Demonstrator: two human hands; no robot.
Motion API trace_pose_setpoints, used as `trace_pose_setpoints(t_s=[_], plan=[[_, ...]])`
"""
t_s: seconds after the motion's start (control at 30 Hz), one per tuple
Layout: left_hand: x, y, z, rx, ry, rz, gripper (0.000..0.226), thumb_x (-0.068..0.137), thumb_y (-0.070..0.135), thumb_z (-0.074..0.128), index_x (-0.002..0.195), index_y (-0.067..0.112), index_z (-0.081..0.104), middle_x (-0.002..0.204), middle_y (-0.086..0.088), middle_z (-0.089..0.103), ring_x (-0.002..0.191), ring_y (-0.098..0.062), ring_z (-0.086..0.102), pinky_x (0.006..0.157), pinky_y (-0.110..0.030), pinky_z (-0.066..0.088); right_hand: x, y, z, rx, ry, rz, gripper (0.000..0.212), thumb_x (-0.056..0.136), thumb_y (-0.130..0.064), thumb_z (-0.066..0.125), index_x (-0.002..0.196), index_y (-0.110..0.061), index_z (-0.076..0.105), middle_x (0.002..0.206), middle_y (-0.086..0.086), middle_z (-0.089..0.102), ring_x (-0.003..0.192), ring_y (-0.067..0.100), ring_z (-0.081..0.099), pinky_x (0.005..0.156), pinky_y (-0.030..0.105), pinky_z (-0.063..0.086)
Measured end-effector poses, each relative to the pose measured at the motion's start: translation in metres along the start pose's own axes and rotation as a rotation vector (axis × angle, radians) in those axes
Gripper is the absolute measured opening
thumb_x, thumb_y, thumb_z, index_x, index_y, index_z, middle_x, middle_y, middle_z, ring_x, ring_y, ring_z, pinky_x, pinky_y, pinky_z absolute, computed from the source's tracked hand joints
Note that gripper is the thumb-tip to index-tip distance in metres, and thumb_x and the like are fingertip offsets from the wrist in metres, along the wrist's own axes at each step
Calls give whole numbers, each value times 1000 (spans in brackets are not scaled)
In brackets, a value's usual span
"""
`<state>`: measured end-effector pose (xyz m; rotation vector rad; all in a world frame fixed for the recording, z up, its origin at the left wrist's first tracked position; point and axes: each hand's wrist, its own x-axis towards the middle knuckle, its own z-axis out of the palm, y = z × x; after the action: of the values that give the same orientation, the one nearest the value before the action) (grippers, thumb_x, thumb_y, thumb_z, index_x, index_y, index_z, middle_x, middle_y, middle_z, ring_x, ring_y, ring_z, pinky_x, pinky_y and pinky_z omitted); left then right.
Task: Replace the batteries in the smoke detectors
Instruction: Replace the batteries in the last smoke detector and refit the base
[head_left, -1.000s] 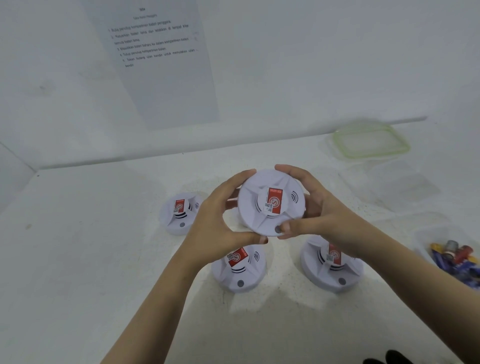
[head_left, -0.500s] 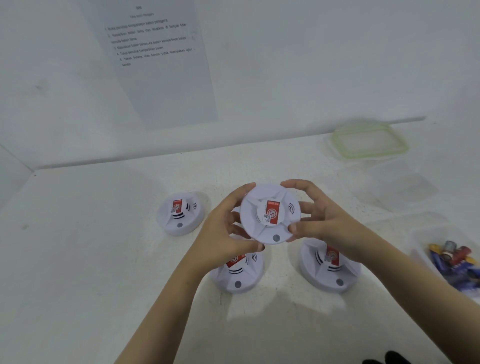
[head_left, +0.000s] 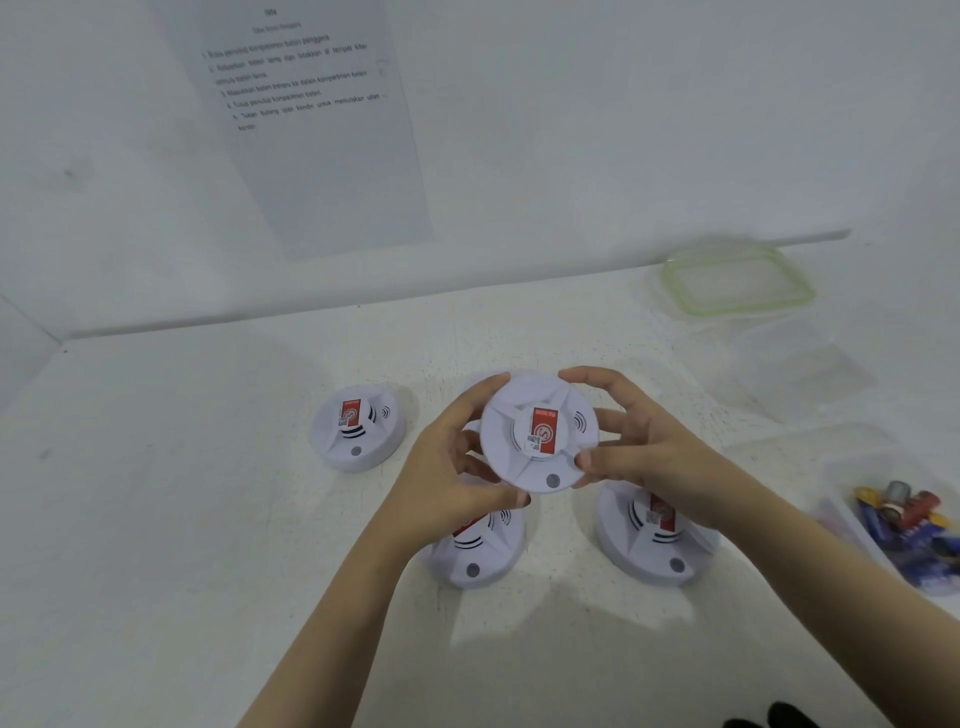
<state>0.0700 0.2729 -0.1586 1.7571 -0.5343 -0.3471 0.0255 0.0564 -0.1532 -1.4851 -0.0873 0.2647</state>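
A white round smoke detector (head_left: 540, 431) with a red label is held above the table, face up. My left hand (head_left: 447, 467) grips its left rim with curled fingers and thumb. My right hand (head_left: 639, 441) grips its right rim the same way. Three more white detectors rest on the table: one at the left (head_left: 357, 427), one below my left hand (head_left: 478, 551), partly hidden, and one under my right wrist (head_left: 654, 540). Batteries (head_left: 904, 525) lie in a clear box at the right edge.
The clear battery box (head_left: 852, 467) stands at the right of the white table (head_left: 182, 519). A green-rimmed clear lid (head_left: 737, 280) lies at the back right, with another clear container (head_left: 784, 369) in front of it. A printed instruction sheet (head_left: 306, 119) hangs on the wall.
The held detector has moved lower and slightly away, both hands still gripping its rim. The detectors on the table have not moved.
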Motion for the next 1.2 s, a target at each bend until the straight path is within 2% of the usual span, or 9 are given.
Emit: trace_pose_setpoints(t_s=[0.17,0.33,0.57,0.73,0.87,1.1,1.2], plan=[[2,0,-1,16,5,-4,89,57,3,80,132,38,48,120,19,62,102,-16,65,78,-31,58,0,-2,-1,-38,15,-10,63,78,-1,67,127,-36,49,114,12,65,97,33,67,81,42,56],[5,0,-2,40,19,-1,92,55,5,83,132,39,47,120,15,63,101,-19,66,83,-39,59,-1,-8,-2,-87,47,-25,64,82,5,65,129,-35,49,116,13,60,92,29,69,75,34,57],[10,4,2,42,8,5,92,56,5,83,132,40,46,120,17,63,101,-16,66,82,-33,58,-4,-11,-6,-94,70,-24,65,78,-2,69,128,-38,50,112,16,61,92,27,69,75,32,57],[13,5,5,36,2,4,91,55,5,83,131,38,47,116,18,64,99,-13,67,80,-28,57,-5,-13,-10,-138,91,-13,65,81,3,67,129,-38,49,112,17,62,92,28,68,73,27,55],[15,6,7,42,1,3,93,57,-1,85,131,40,46,113,18,65,97,-12,67,78,-25,56,-7,-14,-13,-144,96,-14,64,78,-4,70,127,-40,50,110,15,64,93,31,67,74,26,55],[20,7,12,51,3,19,91,57,4,84,129,43,46,118,14,62,97,-12,66,78,-24,56,-6,-14,-18,-159,119,-12,65,80,2,69,125,-41,51,106,9,66,93,28,67,71,21,52],[21,8,13,49,3,20,91,56,5,84,129,43,46,119,15,62,97,-12,66,80,-26,57,-6,-13,-19,-143,133,-20,65,75,-7,72,126,-42,51,106,8,67,92,27,67,72,21,52]])
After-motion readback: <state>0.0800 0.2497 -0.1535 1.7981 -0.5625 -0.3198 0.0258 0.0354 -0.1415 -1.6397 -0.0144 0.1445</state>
